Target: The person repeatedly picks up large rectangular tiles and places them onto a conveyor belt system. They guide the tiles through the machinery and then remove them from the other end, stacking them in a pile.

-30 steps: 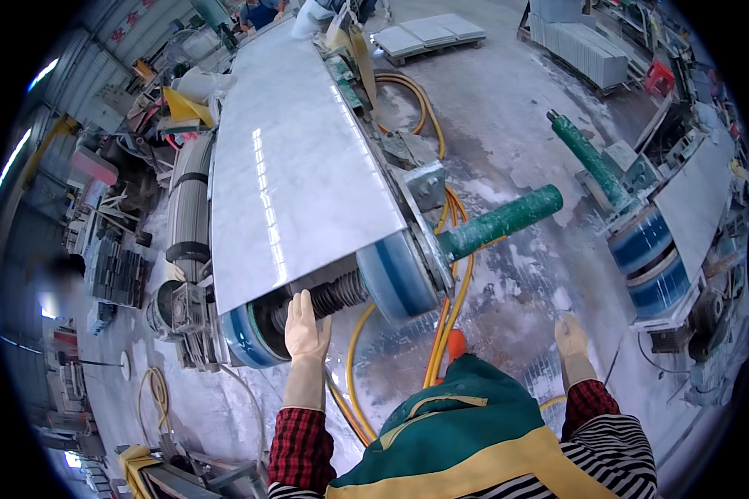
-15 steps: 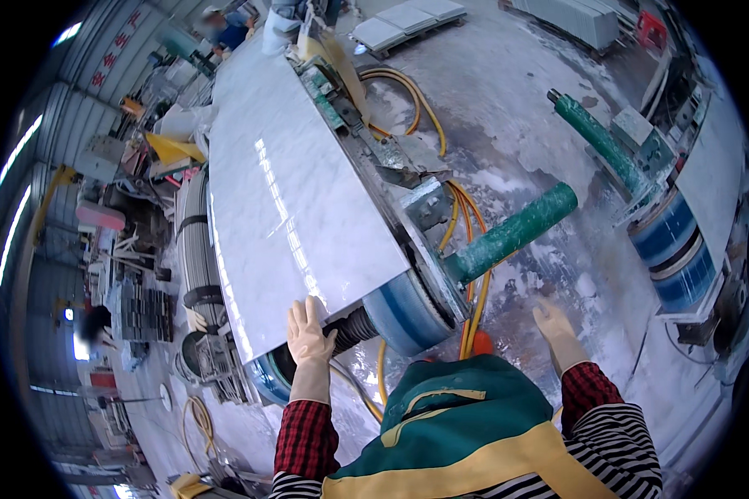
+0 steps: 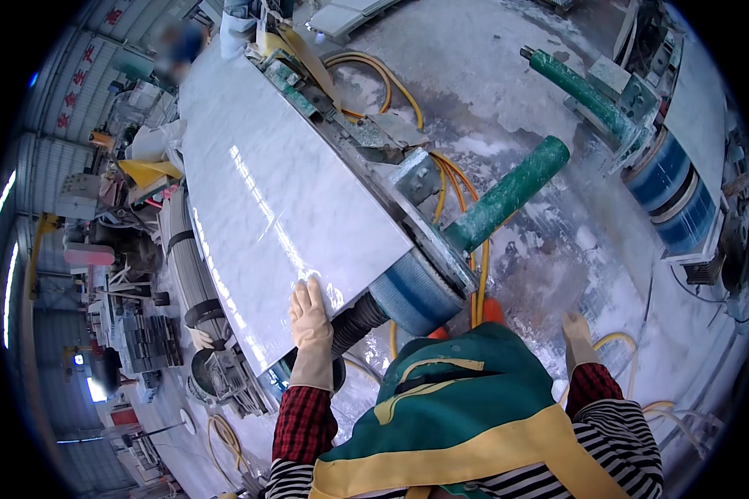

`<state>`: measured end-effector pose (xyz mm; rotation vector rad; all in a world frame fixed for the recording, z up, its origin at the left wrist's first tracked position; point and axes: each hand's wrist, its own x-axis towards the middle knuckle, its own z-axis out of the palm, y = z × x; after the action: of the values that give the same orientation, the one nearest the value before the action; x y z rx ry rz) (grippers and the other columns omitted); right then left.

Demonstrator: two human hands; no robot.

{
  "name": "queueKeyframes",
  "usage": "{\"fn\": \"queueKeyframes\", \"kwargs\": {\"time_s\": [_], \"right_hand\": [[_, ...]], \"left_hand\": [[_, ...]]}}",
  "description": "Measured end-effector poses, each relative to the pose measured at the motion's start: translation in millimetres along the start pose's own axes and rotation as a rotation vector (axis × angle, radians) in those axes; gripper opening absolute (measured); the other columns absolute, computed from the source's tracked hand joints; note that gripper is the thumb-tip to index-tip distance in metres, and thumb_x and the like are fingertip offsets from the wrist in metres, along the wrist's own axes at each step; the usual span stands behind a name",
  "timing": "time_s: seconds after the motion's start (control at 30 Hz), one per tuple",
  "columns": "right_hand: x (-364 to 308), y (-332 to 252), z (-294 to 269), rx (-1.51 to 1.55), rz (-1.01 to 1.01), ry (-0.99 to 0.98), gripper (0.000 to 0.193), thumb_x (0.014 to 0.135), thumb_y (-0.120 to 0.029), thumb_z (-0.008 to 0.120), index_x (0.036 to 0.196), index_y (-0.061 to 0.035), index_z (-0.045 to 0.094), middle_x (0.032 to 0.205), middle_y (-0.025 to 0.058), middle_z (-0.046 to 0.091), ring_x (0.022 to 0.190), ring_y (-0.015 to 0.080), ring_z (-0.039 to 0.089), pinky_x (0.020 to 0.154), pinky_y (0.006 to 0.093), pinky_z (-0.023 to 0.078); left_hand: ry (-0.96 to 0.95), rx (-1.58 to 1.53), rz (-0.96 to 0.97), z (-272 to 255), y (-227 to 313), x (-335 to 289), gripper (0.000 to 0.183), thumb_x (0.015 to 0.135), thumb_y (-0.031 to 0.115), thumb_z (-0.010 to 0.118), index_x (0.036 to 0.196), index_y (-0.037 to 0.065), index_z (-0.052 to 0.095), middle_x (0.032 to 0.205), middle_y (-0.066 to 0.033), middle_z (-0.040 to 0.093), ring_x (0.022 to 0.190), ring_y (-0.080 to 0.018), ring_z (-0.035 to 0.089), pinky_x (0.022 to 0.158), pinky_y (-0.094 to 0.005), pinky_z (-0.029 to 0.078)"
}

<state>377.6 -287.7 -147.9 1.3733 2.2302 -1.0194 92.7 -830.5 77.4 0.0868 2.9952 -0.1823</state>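
Observation:
A large, pale, glossy slab point(image 3: 283, 191) lies flat on a machine with blue rollers point(image 3: 416, 291) under its near end. My left hand point(image 3: 310, 324), in a cream rubber glove, rests on the slab's near edge with its fingers stretched flat on the surface. Beneath that edge, beside the hand, a black ribbed sleeve point(image 3: 358, 326) shows. Out to the right, my right hand point(image 3: 575, 337) hangs over the floor in a matching glove. Nothing is in it, and its fingers look loosely extended, though foreshortened.
A green cylinder point(image 3: 509, 193) juts from the machine's right side. Orange-yellow hoses point(image 3: 479, 283) run along the wet, white-streaked floor beside it. Another machine with blue rollers point(image 3: 674, 200) stands at right. Grey ribbed rolls point(image 3: 193, 274) line the slab's left side. A blurred person point(image 3: 183, 46) is far off.
The view has shifted, and the slab appears slightly farther left. My left hand stays on its near edge. My right hand has moved a little right, its fingers now closer together.

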Motion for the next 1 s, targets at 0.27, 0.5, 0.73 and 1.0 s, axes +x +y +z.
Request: {"fn": "queueKeyframes", "kwargs": {"time_s": [0.27, 0.5, 0.73, 1.0], "right_hand": [[-9.7, -88.4, -17.8, 0.210, -0.094, -0.022, 0.052, 0.097, -0.046, 0.054, 0.127, -0.0071, 0.071, 0.121, 0.0239, 0.072, 0.120, 0.0401, 0.066, 0.103, 0.0450, 0.050], [11.7, -44.2, 20.8, 0.200, -0.103, -0.017, 0.050, 0.096, -0.044, 0.054, 0.127, -0.0080, 0.071, 0.113, 0.0224, 0.074, 0.112, 0.0406, 0.070, 0.096, 0.0446, 0.052], [-3.1, -39.1, 6.6, 0.134, 0.038, -0.054, 0.051, 0.093, -0.047, 0.056, 0.121, -0.0077, 0.073, 0.111, 0.0254, 0.073, 0.113, 0.0402, 0.069, 0.095, 0.0464, 0.052], [42.4, -67.9, -7.7, 0.110, -0.090, -0.057, 0.049, 0.095, -0.046, 0.055, 0.126, -0.0114, 0.072, 0.113, 0.0225, 0.074, 0.107, 0.0350, 0.072, 0.090, 0.0454, 0.054]], "left_hand": [[-0.048, -0.068, 0.186, -60.7, -56.1, 6.9, 0.083, 0.084, -0.016, 0.047, 0.160, 0.012, 0.031, 0.161, -0.0267, 0.037, 0.149, -0.0439, 0.037, 0.123, -0.0423, 0.034], [-0.209, -0.164, 0.282, -152.5, -60.6, 29.5, 0.081, 0.080, -0.017, 0.051, 0.157, 0.007, 0.041, 0.147, -0.0292, 0.054, 0.141, -0.0351, 0.051, 0.118, -0.0346, 0.038], [-0.227, -0.090, 0.254, -145.3, -65.2, 25.9, 0.085, 0.079, -0.013, 0.059, 0.159, 0.007, 0.038, 0.131, -0.0300, 0.065, 0.126, -0.0390, 0.064, 0.107, -0.0354, 0.046], [-0.286, -0.150, 0.107, -172.8, -26.2, 19.5, 0.086, 0.078, -0.018, 0.056, 0.157, 0.011, 0.042, 0.148, -0.0266, 0.055, 0.141, -0.0372, 0.051, 0.118, -0.0363, 0.039]]}}
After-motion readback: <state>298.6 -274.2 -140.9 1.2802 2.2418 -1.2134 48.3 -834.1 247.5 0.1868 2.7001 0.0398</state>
